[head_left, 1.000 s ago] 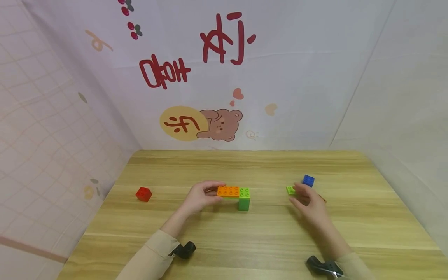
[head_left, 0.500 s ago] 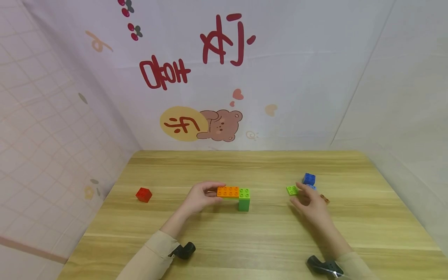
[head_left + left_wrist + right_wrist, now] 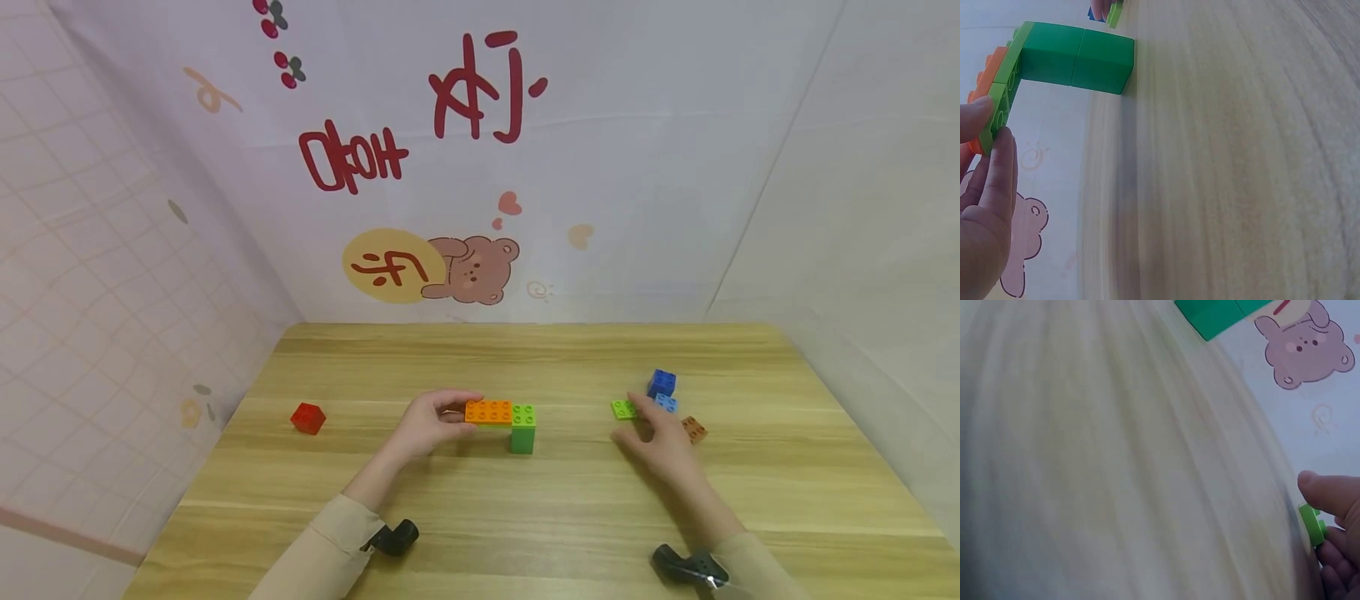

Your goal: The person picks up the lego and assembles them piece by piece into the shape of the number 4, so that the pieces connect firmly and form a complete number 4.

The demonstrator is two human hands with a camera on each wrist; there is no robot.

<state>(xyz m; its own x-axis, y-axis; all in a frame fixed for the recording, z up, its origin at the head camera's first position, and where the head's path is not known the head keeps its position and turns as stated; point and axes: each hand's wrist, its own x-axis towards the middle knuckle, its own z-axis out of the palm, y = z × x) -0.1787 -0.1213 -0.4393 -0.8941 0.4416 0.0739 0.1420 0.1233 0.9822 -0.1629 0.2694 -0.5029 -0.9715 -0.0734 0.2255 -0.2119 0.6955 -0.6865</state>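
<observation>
My left hand pinches the free end of a toy-brick build between thumb and fingers. An orange studded plate forms its arm, with a lime plate under it. Stacked green bricks carry the arm's other end, capped by lime studs. My right hand is beside a small lime plate lying on the table. Its fingertips are at the plate's right end, while the thumb stands apart on the near side. In the right wrist view part of that lime plate shows between thumb and fingers.
Past the right hand lie a dark blue brick, a light blue piece and a brown piece. A red brick sits at the left of the wooden table. A printed cloth hangs behind.
The right hand has shifted slightly left and its thumb has spread from the fingers, uncovering the light blue and brown pieces. The left hand and its build stay in place.
</observation>
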